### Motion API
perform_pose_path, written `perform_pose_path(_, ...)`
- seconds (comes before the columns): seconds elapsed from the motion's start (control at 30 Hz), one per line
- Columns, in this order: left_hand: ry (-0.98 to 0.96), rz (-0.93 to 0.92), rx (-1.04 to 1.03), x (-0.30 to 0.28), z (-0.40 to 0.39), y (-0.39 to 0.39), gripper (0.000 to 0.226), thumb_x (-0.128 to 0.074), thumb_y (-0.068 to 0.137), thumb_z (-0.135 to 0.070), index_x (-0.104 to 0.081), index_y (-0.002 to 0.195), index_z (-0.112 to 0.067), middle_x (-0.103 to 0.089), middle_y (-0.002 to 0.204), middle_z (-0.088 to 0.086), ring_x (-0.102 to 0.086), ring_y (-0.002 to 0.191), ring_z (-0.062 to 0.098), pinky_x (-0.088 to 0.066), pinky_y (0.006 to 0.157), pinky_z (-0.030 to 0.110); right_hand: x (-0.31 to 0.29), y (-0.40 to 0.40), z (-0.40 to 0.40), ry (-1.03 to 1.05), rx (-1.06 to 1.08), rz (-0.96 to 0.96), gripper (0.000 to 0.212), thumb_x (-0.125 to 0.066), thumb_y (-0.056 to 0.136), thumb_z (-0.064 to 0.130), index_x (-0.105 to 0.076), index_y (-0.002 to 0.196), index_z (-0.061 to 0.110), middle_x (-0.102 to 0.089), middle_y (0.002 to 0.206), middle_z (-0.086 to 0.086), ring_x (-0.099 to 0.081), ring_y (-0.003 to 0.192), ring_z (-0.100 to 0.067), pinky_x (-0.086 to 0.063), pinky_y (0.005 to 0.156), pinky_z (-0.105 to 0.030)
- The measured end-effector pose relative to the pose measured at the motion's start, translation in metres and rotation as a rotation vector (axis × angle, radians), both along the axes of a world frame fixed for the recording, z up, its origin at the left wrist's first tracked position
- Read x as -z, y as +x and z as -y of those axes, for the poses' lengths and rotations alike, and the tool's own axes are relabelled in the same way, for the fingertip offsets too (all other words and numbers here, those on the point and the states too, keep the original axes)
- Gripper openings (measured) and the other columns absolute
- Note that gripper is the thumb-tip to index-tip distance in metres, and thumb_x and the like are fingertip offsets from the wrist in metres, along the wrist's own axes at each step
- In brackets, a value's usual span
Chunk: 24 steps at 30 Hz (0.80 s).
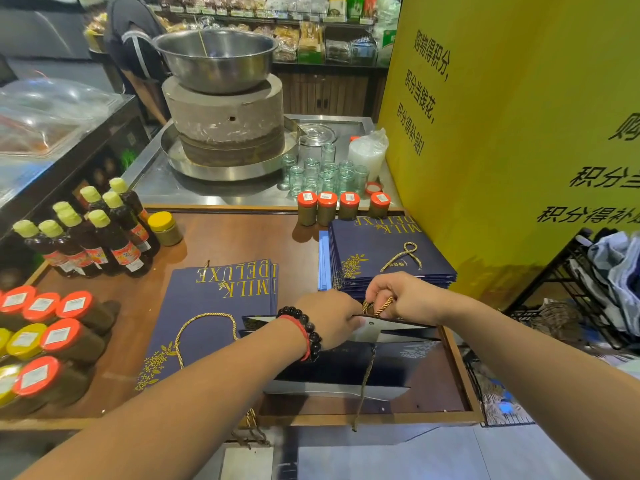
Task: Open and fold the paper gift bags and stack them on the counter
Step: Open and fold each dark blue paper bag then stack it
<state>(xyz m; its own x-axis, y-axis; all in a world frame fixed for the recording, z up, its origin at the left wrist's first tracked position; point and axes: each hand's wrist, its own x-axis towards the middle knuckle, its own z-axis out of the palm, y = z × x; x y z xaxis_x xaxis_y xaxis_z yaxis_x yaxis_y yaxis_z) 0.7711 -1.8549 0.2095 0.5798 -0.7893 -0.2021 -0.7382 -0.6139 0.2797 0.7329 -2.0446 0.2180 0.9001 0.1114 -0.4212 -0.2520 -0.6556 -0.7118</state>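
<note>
**Both hands at the mouth of an open gift bag**

At lower centre I see the left hand (327, 318) pinching the top edge of a navy bag (346, 372) on the wooden counter (221, 237). The right hand (403, 297) curls round its gold cord handle (379, 306). Flat bags lie at lower left (207, 306); a stack (384, 254) sits right of centre.

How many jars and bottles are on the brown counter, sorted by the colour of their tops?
Dark bottles with pale yellow-green caps: 8
Upright jars with red lids at the back: 4
Lying jars with red lids at the left: 5 in view
Jars with yellow lids: 4 in view, 1 upright, 3 at the left edge
Total: 21, though the left edge cuts some off
</note>
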Motion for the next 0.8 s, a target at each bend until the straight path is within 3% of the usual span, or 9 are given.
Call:
perform_pose_path(0.4,0.02,0.015,0.029,-0.002,0.002,0.0,0.025,-0.038,0.102,-0.035,-0.05,0.084,-0.021,-0.055,0.089,0.0,-0.054,0.085,0.02,-0.039,0.065,0.031,0.002,0.006,0.0,-0.032,-0.071,0.039,0.034,-0.06,0.079,-0.013,-0.065,0.092,0.019,-0.067,0.08,-0.002,-0.062,0.077,-0.012,-0.054,0.075,-0.031)
perform_pose_path(0.63,0.029,0.03,0.018,-0.003,0.002,-0.002,0.023,-0.038,0.102,-0.035,-0.046,0.085,-0.022,-0.055,0.091,0.0,-0.055,0.089,0.021,-0.037,0.065,0.032,-0.002,0.003,-0.007,-0.006,-0.112,0.064,0.031,-0.055,0.081,-0.01,-0.067,0.09,0.017,-0.064,0.074,0.008,-0.056,0.069,-0.006,-0.046,0.063,-0.02)
perform_pose_path(0.8,-0.003,0.042,-0.009,-0.002,0.001,-0.004,0.024,-0.038,0.1,-0.039,-0.052,0.092,-0.022,-0.058,0.095,0.0,-0.057,0.09,0.02,-0.034,0.063,0.029,-0.006,0.003,-0.015,-0.024,-0.162,0.1,0.029,-0.056,0.086,-0.001,-0.064,0.105,0.018,-0.069,0.09,0.006,-0.063,0.083,-0.004,-0.05,0.074,-0.018)
